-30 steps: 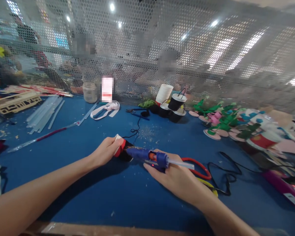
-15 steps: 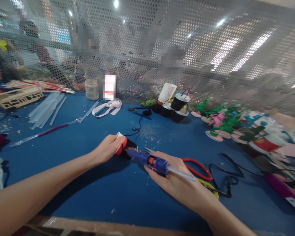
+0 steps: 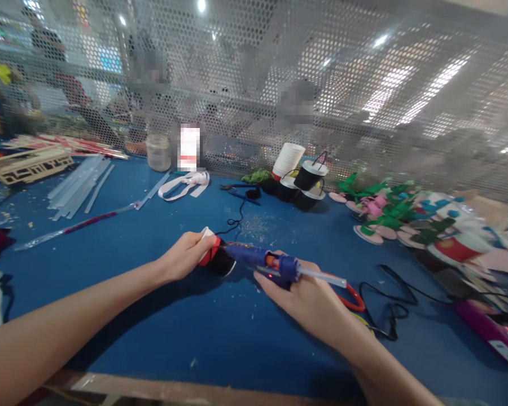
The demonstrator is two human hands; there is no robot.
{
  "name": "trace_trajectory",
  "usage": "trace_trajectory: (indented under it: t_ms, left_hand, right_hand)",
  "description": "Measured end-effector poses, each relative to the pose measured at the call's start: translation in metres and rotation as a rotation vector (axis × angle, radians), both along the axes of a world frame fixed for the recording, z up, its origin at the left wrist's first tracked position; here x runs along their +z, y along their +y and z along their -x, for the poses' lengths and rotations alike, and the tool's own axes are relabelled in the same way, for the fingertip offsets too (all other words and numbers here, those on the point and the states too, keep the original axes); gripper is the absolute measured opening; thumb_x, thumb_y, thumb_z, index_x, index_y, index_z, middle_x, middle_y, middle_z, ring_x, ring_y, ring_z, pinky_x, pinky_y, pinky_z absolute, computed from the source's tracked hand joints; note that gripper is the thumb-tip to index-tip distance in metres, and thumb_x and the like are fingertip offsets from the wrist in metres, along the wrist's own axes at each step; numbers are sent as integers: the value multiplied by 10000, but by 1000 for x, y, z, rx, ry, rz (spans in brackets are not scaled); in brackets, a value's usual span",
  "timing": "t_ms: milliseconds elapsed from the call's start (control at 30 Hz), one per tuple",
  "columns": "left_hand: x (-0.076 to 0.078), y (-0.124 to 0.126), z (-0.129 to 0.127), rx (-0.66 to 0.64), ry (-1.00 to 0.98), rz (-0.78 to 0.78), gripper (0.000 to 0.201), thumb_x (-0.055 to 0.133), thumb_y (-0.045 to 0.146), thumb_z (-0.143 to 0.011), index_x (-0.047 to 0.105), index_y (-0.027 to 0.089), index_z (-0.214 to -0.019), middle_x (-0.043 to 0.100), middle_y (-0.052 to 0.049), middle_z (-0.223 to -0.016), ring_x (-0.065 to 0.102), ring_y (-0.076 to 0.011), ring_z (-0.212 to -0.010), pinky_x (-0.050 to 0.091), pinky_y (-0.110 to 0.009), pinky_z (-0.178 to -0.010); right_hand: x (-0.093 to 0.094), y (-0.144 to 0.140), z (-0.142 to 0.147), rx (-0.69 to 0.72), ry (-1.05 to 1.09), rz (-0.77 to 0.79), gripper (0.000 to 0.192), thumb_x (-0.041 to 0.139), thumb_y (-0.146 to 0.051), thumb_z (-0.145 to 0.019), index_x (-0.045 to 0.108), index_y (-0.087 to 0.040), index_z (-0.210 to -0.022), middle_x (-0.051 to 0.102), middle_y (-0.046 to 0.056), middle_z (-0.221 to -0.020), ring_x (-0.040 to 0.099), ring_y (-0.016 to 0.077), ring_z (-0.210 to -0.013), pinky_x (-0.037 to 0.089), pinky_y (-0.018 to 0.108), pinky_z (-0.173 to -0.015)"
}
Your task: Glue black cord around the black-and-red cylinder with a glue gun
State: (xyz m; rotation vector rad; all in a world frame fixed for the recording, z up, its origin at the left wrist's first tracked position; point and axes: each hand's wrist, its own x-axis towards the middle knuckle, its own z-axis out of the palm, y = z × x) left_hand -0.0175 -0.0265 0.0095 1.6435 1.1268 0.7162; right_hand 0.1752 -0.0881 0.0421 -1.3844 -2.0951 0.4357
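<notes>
My left hand (image 3: pixel 182 256) grips a small paper cup (image 3: pixel 215 258) lying on its side on the blue table, white at the base with a red band and a black body. My right hand (image 3: pixel 307 296) holds a blue glue gun (image 3: pixel 265 260) with a clear glue stick sticking out of its back end. The gun's nozzle points left and touches the black part of the cup. A red light shows on the gun's underside.
Red-handled scissors (image 3: pixel 350 296) and a black cable (image 3: pixel 387 307) lie right of my right hand. Clear glue sticks (image 3: pixel 78 185) lie far left, cups (image 3: pixel 298 169) at the back, foam flowers (image 3: pixel 385 214) at right. A perforated metal screen (image 3: pixel 364 101) closes the far side.
The glue gun has lifted and shifted slightly right, its nozzle now on the cup's upper side. My left hand has turned the cup a little; its white rim shows.
</notes>
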Motion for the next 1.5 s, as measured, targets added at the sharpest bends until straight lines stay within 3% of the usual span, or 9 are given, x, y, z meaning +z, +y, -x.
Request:
trace_trajectory:
  t_ms: [600, 833, 1033, 1267, 1500]
  left_hand:
    - [-1, -1, 6, -97, 111, -150, 423, 278, 424, -789, 329, 144, -477, 268, 50, -474, 238, -61, -465, 190, -202, -434]
    - [0, 0, 7, -148, 116, -194, 415, 263, 394, -803, 324, 144, -478, 268, 47, -469, 235, -57, -454, 192, -204, -428]
    - [-3, 1, 9, -180, 144, -251, 414, 250, 387, -812, 326, 146, -485, 261, 46, -471, 226, -60, -454, 198, -205, -427]
    - [-2, 0, 9, -204, 154, -287, 416, 240, 377, -816, 338, 145, -485, 281, 46, -469, 244, -61, -453, 220, -197, -436]
    - [-2, -1, 9, -209, 174, -311, 412, 247, 370, -814, 337, 148, -478, 289, 44, -466, 252, -62, -449, 225, -196, -434]
  right_hand:
    - [2, 1, -1, -33, 16, 68, 163, 441, -259, -724, 495, -186, -589, 507, -24, -512, 447, 97, -443, 364, 211, -432]
    - [1, 2, -3, -102, 45, 190, 200, 462, -290, -700, 466, -183, -531, 482, -27, -450, 457, 97, -409, 353, 203, -384]
    - [2, 4, -6, -131, 127, 433, 273, 464, -338, -702, 425, -186, -478, 436, -45, -361, 432, 78, -317, 347, 179, -326]
    - [2, 7, -7, -187, 156, 448, 230, 482, -380, -692, 503, -170, -601, 453, -48, -368, 435, 84, -310, 374, 186, -326]
    - [4, 6, -8, -158, 160, 458, 228, 477, -364, -704, 484, -167, -589, 441, -49, -360, 420, 78, -309, 372, 180, -331]
